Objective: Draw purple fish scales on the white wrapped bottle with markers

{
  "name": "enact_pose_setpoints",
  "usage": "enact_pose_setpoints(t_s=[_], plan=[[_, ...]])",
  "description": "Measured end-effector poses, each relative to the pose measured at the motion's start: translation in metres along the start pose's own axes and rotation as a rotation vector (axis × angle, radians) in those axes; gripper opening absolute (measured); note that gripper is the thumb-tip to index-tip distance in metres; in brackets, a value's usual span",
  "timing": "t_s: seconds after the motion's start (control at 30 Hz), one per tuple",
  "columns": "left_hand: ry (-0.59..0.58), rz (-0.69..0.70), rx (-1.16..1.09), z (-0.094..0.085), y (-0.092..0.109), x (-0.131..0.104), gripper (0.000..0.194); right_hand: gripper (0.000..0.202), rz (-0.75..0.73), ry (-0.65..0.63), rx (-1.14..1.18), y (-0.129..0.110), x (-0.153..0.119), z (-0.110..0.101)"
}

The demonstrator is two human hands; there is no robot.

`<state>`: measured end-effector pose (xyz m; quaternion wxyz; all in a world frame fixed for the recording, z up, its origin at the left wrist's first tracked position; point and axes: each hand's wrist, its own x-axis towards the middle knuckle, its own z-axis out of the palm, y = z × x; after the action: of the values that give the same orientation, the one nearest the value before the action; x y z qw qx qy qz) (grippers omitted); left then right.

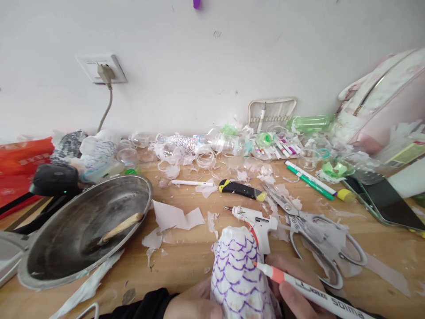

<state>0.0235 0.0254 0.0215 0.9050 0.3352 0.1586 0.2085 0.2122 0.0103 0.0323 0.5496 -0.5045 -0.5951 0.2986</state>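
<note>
- Paper shape [237,274] with purple scale lines stands at the table's near edge, between both hands, its lower end cut off from view.
- Likely light and rather fragile, its wrinkled skin apt to dent under a hard squeeze; the lower sides seem the best hold, with a broad, gentle grip.
- Left hand [194,303] is against its lower left side; most fingers are hidden, so I cannot tell how tightly they close.
- Right hand [299,268] has thumb and fingers clamped on an orange-tipped marker [318,293], a stiff, smooth stick; its nib is at the shape's right side, though contact is unclear.
- Glue gun [254,219] lies just behind the shape, crowding that side.
- Scissors [295,219] lie beyond the right hand, near its path.
- Cutter [241,189] lies farther back.
- Metal bowl [148,195], holding a wooden stick [122,227], takes up the left.
- Paper scraps [179,215] litter the table [179,261].
</note>
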Motion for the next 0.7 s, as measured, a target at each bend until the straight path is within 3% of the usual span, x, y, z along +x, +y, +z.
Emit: enact_pose_setpoints(t_s=[0.17,0.3,0.47,0.57,0.7], plan=[[0.028,-0.049,0.003,-0.010,-0.009,-0.005,0.055,0.033,0.048,-0.099,0.085,0.006,-0.003,-0.005],[0.025,-0.061,-0.009,-0.014,-0.016,-0.004,0.057,0.021,0.164,-0.083,0.115,0.009,-0.002,-0.006],[0.017,-0.064,-0.016,-0.019,-0.022,-0.002,0.063,0.050,0.202,-0.132,0.245,0.011,0.011,-0.002],[0.008,-0.071,-0.014,-0.021,-0.023,-0.002,0.064,0.051,0.212,-0.111,0.255,0.007,0.014,0.000],[0.008,-0.081,-0.004,-0.021,-0.022,-0.004,0.062,0.044,0.242,-0.194,0.214,0.003,0.013,-0.003]])
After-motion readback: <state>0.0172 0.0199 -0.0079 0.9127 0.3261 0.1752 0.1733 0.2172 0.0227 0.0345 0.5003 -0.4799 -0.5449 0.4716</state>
